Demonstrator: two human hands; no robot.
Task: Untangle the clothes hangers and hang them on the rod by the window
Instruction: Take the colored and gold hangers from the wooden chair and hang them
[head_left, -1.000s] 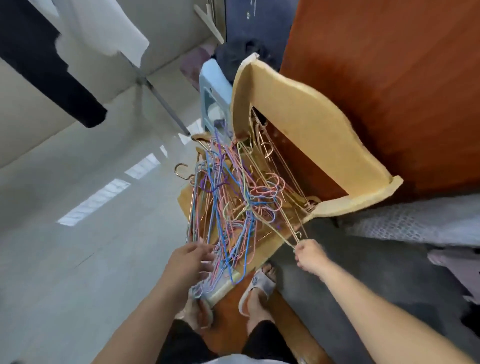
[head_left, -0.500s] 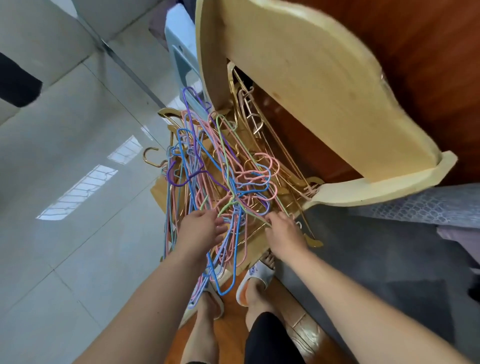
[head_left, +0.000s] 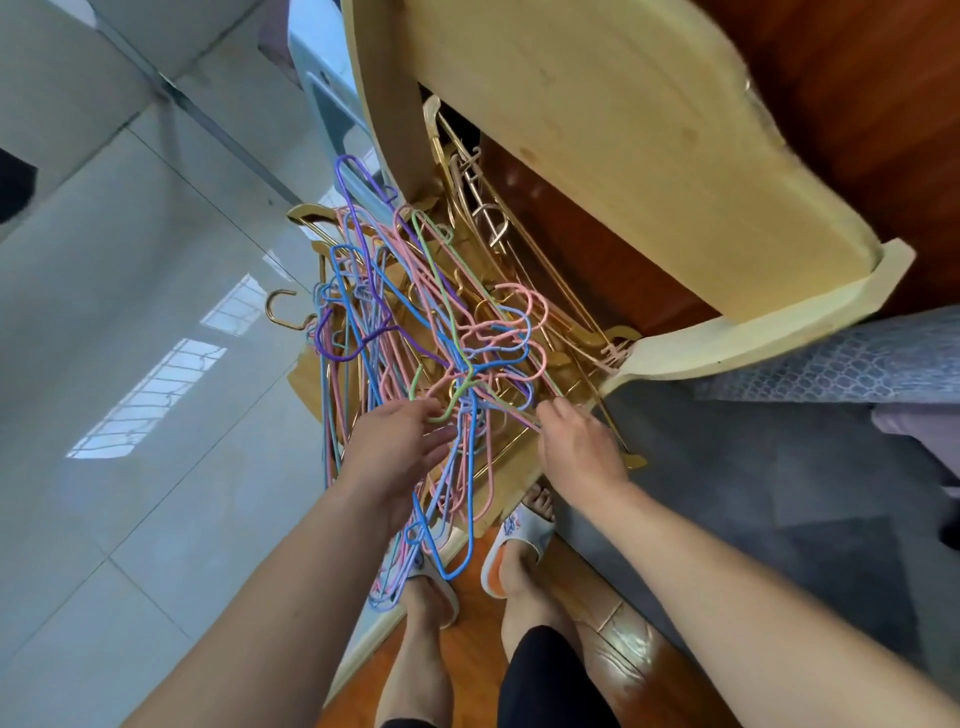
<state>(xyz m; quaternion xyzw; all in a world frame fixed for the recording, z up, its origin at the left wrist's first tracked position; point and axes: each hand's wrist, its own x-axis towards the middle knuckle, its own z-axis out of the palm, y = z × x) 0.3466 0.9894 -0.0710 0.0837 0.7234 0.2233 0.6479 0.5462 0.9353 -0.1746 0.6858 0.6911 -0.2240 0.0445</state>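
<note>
A tangle of wire clothes hangers (head_left: 431, 322), pink, blue, purple, green and gold, lies heaped on the seat of a pale wooden chair (head_left: 623, 156). Several of them hang over the seat's front edge toward my feet. My left hand (head_left: 395, 452) is at the front of the heap, thumb and fingers closed on a green and pink wire loop. My right hand (head_left: 576, 447) is just to the right, its fingers curled round thin pink and gold wires that run up into the pile. No rod or window is in view.
A light-blue plastic stool (head_left: 322, 88) stands behind the chair. Glossy tile floor (head_left: 130, 364) spreads to the left. A grey mattress edge (head_left: 779, 493) and patterned cloth (head_left: 857, 358) lie on the right, and a dark wood panel (head_left: 857, 104) stands behind. My slippered feet (head_left: 519, 540) stand below the chair.
The view has closed in on the chair. My right hand has moved from the pile's right edge in toward the middle. My left hand has moved up the pile, toward its middle.
</note>
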